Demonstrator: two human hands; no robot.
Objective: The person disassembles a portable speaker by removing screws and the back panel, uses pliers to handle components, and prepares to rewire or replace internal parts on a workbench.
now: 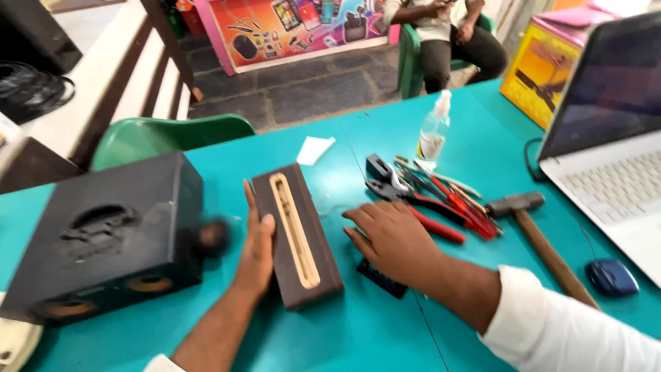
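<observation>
Steadying a dark brown oblong speaker box (297, 238) on a teal worktop (358, 337), a person presses the left hand (256, 248) flat against the box's long side, fingers (250, 200) straight and released, gripping nothing. The box lies with a pale, slotted opening facing up, just right of those fingers. The right hand (392, 241), in a white sleeve (571, 331), rests palm-down on the worktop just beyond the box's other side, its fingers (358, 215) spread and relaxed, partly covering a small black flat part (381, 279) beneath the palm; whether it presses on that part cannot be told. Just past the right fingertips lies a heap of red-handled pliers and cutters (441, 200), with a wooden-handled hammer (540, 238) farther right. A larger black speaker cabinet (110, 241) stands beside the left hand, on its outer side. A clear spray bottle (434, 131), an open laptop (613, 151) and a blue mouse (611, 277) sit farther off. Another person sits on a green chair (410, 58) in the background.
</observation>
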